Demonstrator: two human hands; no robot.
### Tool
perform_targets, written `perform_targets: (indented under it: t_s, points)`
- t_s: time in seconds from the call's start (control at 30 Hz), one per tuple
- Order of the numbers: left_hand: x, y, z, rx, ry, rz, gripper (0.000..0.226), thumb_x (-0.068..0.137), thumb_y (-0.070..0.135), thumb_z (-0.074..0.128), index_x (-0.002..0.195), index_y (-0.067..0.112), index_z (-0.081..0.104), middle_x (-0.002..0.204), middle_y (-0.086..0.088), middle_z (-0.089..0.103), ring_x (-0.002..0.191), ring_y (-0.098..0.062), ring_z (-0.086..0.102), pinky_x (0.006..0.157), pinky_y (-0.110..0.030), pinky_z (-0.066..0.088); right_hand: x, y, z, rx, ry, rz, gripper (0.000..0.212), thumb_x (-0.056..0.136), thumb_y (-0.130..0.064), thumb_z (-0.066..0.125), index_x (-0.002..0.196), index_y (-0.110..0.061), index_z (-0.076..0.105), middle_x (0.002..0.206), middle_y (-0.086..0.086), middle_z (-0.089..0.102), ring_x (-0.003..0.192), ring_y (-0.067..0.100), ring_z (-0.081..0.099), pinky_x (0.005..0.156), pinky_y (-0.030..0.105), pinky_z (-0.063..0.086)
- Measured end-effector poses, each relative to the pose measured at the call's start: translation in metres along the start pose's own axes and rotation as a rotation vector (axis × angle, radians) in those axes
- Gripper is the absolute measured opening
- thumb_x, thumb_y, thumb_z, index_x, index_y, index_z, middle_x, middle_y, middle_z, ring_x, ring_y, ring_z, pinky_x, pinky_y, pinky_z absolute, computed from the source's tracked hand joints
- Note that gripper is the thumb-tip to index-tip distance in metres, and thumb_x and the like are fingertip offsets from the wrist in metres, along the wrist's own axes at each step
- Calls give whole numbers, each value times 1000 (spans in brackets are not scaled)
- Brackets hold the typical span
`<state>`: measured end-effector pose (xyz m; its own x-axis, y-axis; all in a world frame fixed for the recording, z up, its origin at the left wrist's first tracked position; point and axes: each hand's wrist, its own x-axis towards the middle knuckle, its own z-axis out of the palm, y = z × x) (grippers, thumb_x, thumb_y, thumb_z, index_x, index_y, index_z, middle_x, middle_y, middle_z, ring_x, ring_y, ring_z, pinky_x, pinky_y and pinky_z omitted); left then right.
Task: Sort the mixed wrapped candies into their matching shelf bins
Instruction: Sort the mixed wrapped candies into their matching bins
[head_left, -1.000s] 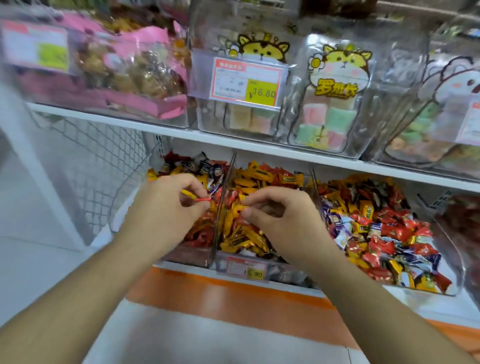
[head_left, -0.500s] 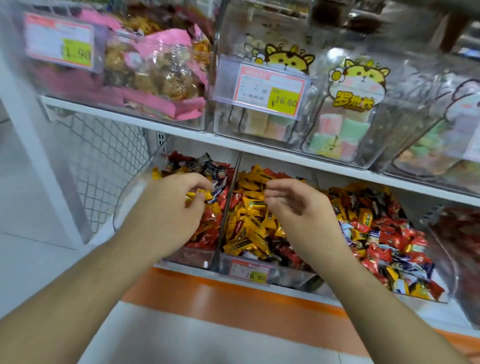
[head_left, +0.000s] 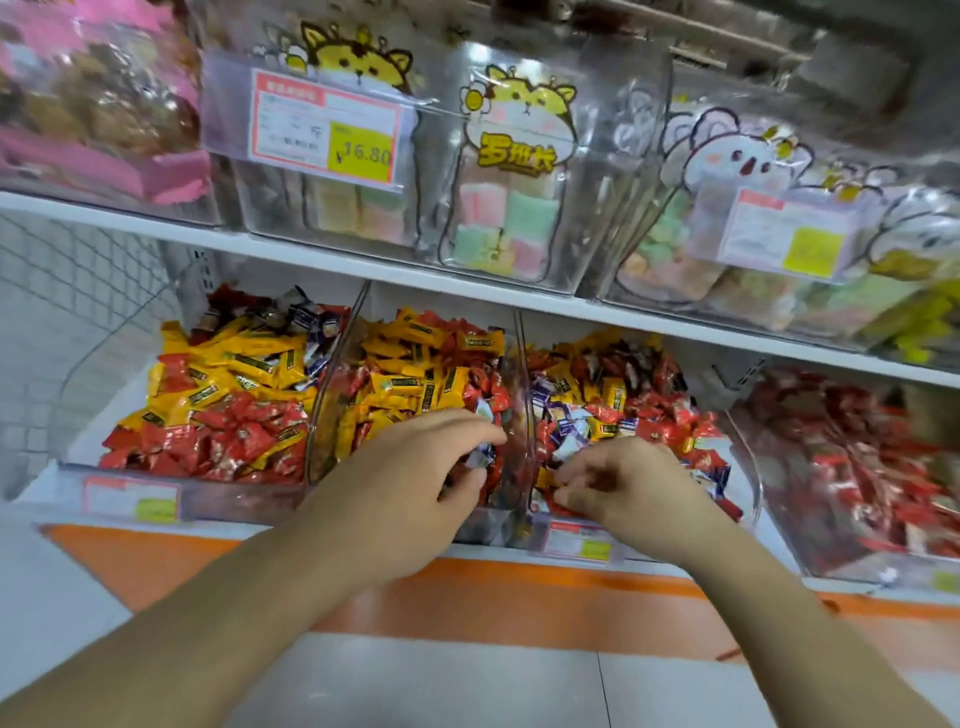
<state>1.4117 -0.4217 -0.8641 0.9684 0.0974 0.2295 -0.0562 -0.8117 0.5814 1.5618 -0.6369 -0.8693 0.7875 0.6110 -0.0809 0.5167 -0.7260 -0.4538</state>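
Four clear bins of wrapped candies line the lower shelf. The left bin (head_left: 78, 470) holds yellow and red candies with a few dark ones at the back. The middle bin (head_left: 318, 415) is mostly yellow and red. The third bin (head_left: 750, 467) mixes red, yellow and blue-white wrappers. My left hand (head_left: 410, 488) is over the middle bin's right side and pinches a blue-white candy (head_left: 480, 458) at its fingertips. My right hand (head_left: 631, 491) has its fingers curled down into the front of the third bin; whether it holds a candy is hidden.
A fourth bin (head_left: 779, 540) of red candies stands at the right. Above, the upper shelf (head_left: 363, 260) carries clear bins of pastel sweets with price tags (head_left: 327, 130). A wire mesh panel (head_left: 78, 291) closes the left side. An orange strip (head_left: 519, 592) runs under the shelf.
Both hands have shifted one bin to the right: the left from the left bin's divider to the middle bin, the right from the middle bin to the third. The left now holds a blue-white candy.
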Motion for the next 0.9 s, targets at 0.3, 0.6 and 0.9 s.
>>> perform_targets:
  t_s: [0.3,0.6,0.9]
  points:
    - [5,10,13,22,9,-17,32,103,32,54,134,42,58,134,30,52,119,6,50,100,-20,47,16,2,8,-61,-30,13,21,86,-5,76,82,-25,81,73,-14,75,70,-6,68,68,17,58]
    - [1,13,10,-121,71,-17,41,95,34,70,132,48,58,118,32,60,111,12,54,89,-10,48,-14,-40,-15,644,89,-26,22,80,-6,87,95,-18,78,86,4,78,83,26,76,82,39,64]
    - [-17,-2,-32,-129,179,-116,19,84,48,78,92,39,64,86,22,67,82,1,65,67,-20,53,-6,-89,6,901,23,-23,22,86,-5,81,105,-5,70,91,16,76,86,34,76,86,52,62]
